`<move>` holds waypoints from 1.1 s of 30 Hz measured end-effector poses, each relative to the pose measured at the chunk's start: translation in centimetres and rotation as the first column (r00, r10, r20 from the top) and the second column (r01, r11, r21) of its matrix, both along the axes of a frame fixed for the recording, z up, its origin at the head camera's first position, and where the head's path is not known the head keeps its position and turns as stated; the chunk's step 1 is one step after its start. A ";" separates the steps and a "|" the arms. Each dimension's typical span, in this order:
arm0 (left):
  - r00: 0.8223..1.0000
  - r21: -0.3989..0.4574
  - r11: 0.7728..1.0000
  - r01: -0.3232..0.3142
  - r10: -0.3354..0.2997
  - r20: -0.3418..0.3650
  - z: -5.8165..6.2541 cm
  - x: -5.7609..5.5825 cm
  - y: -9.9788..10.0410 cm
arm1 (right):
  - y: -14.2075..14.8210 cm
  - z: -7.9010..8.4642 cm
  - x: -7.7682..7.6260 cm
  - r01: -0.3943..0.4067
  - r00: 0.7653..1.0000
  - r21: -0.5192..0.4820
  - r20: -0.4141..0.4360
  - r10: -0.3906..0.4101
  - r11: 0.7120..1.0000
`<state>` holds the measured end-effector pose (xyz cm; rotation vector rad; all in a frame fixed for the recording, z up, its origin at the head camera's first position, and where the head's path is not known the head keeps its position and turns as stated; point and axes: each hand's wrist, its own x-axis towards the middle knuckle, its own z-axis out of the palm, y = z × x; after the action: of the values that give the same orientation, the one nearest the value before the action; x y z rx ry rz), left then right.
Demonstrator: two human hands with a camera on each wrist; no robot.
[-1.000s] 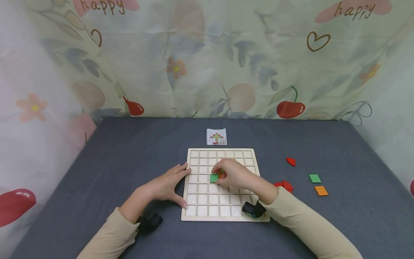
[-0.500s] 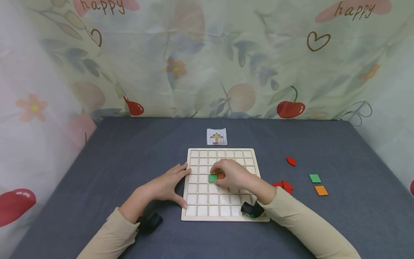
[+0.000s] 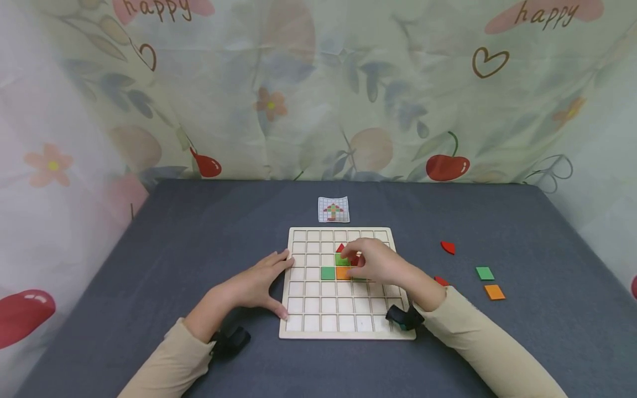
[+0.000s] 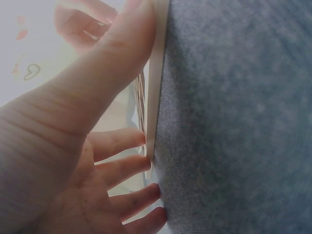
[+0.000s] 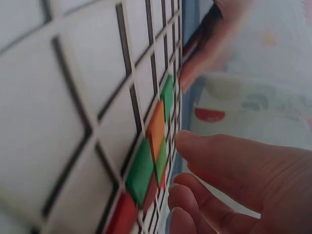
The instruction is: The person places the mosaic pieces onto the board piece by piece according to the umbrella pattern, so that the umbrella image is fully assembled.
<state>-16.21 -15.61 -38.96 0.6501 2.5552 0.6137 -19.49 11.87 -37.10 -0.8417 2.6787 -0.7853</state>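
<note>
A pale wooden grid board [image 3: 308, 320] lies on the table. My left hand [image 3: 256, 282] rests at its left edge, thumb and fingers spread; in the left wrist view the fingertips [image 4: 146, 163] meet the wooden rim [image 4: 155, 83]. On the board, a green square tile [image 3: 328, 273] sits left of an orange square tile [image 3: 343, 273]. Above the orange one are a light green tile [image 3: 342, 260] and a red triangle [image 3: 341, 248]. My right hand [image 3: 375, 261] hovers over the tiles to the right, fingers loosely bent with nothing between them, partly covering a red piece [image 3: 355, 260] and another green tile [image 5: 141, 173].
A small card [image 3: 334, 210] with a printed coloured grid figure lies behind the board. Right of the board are a red quarter-round piece [image 3: 448, 247], a green square [image 3: 485, 273], an orange square [image 3: 494, 292] and more red [image 3: 441, 281] by the right wrist. A patterned cloth [image 3: 318, 110] hangs behind.
The green tile has shifted slightly left into its cell, and my right hand has let go of it and moved right, uncovering the orange, light green and red pieces. My left hand stays put.
</note>
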 end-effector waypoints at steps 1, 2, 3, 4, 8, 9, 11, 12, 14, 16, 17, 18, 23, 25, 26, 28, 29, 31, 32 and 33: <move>1.000 0.001 1.000 0.002 -0.002 -0.002 0.0 0.0 0.0 | 0.5 0.1 -0.1 0.017 1.000 0.000 0.010 -0.017 1.000; 1.000 0.002 1.000 0.002 -0.002 -0.002 0.0 0.0 -0.1 | 1.1 0.2 -0.2 0.032 0.999 0.000 0.020 -0.032 0.999; 1.000 0.003 1.000 0.002 -0.002 -0.004 0.1 0.0 -0.1 | 1.8 0.2 -0.4 0.048 0.998 -0.001 0.028 -0.048 0.999; 1.000 0.004 1.000 0.003 -0.003 -0.005 0.1 0.0 -0.1 | 2.5 0.3 -0.5 0.056 0.998 -0.001 0.032 -0.056 0.998; 1.000 0.009 1.000 0.002 -0.002 -0.004 0.1 0.0 -0.1 | 5.2 0.8 -0.6 0.084 0.995 0.012 0.046 -0.084 0.996; 1.000 0.008 1.000 0.000 0.000 -0.004 0.1 0.0 -0.1 | 5.9 0.9 -0.6 0.086 0.995 0.015 0.050 -0.086 0.996; 1.000 0.007 1.000 -0.002 0.002 -0.003 0.1 0.0 -0.1 | 7.3 1.2 -0.5 0.081 0.995 0.024 0.064 -0.082 0.996; 1.000 0.005 1.000 -0.003 0.003 -0.002 0.1 0.0 -0.1 | 7.9 1.4 -0.4 0.079 0.994 0.027 0.075 -0.081 0.996; 1.000 0.004 1.000 -0.005 0.005 0.001 0.0 0.0 -0.1 | 9.1 1.5 -0.2 0.083 0.991 0.040 0.100 -0.087 0.996; 1.000 0.003 1.000 -0.008 0.008 0.002 0.0 0.0 -0.1 | 10.2 1.5 -0.1 0.071 0.989 0.048 0.130 -0.076 0.996; 1.000 0.002 1.000 -0.009 0.009 0.003 0.0 0.0 0.0 | 10.7 1.5 0.0 0.065 0.987 0.053 0.145 -0.072 0.996; 1.000 0.002 1.000 -0.008 0.008 0.003 0.0 0.0 0.0 | 11.1 1.4 0.1 0.058 0.985 0.056 0.161 -0.066 0.997; 1.000 0.000 1.000 -0.011 0.011 0.003 -0.1 0.0 0.0 | 12.9 1.0 0.5 0.002 0.979 0.048 0.204 -0.012 0.999; 1.000 0.000 1.000 -0.010 0.010 0.002 -0.1 0.0 0.0 | 13.3 0.7 0.6 -0.015 0.978 0.048 0.207 0.005 0.999; 1.000 0.000 1.000 -0.010 0.010 0.002 -0.1 0.0 0.0 | 13.5 0.6 0.7 -0.021 0.978 0.048 0.210 0.010 0.999; 1.000 -0.002 1.000 -0.012 0.012 0.003 0.0 0.0 0.0 | 13.7 0.3 0.7 -0.032 0.978 0.051 0.207 0.020 0.998; 1.000 -0.003 1.000 -0.012 0.012 0.002 0.0 0.0 0.0 | 13.7 0.2 0.7 -0.033 0.978 0.049 0.206 0.022 0.998; 1.000 -0.003 1.000 -0.007 0.007 -0.001 0.1 0.1 0.0 | 13.8 0.0 0.7 -0.033 0.980 0.048 0.199 0.023 0.998; 1.000 -0.004 1.000 -0.008 0.008 -0.001 0.1 0.1 0.0 | 13.8 -0.1 0.7 -0.032 0.980 0.047 0.196 0.022 0.998; 1.000 -0.003 1.000 -0.009 0.009 -0.001 0.1 0.1 0.0 | 13.8 -0.1 0.7 -0.031 0.981 0.047 0.192 0.022 0.998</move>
<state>-16.14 -15.58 -38.85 0.6382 2.5610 0.6125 -18.80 25.71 -37.24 -0.7474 2.5023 -0.7492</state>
